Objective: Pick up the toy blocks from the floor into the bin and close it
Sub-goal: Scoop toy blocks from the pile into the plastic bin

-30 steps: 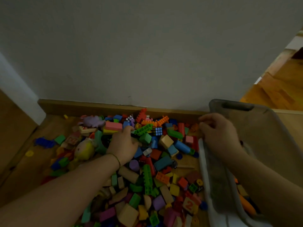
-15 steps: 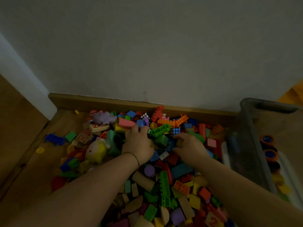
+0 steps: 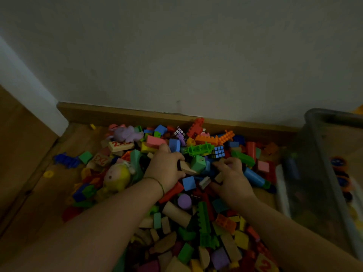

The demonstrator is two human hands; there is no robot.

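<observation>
Head view: the toy blocks were seen heaped on the wooden floor, piled against the skirting board at the foot of a pale wall. Plastic bricks, foam shapes and plain wooden pieces of many colours were mixed in the heap. The bin, grey and translucent, was found at the right edge, standing on the floor just beside the heap. Some orange and blue round things could be made out through its wall, blurred.

Both hands were sunk into the far middle of the heap, near each other but apart. The left hand was laid palm down, its fingers curled round blocks, with a tan wooden wedge sticking out from under them. A thin green band was worn on that wrist. The right hand was likewise bent over the blocks, its fingers curled in narrowly and closed on small pieces. Which pieces were held could not be told.

A green block and a blue block were lying between the hands. Just beyond the fingers, a green spiked piece and a small puzzle cube were set side by side. Left of the left hand, a yellow-haired doll was lying among the blocks, and a purple soft toy was lodged near the skirting board.
</observation>
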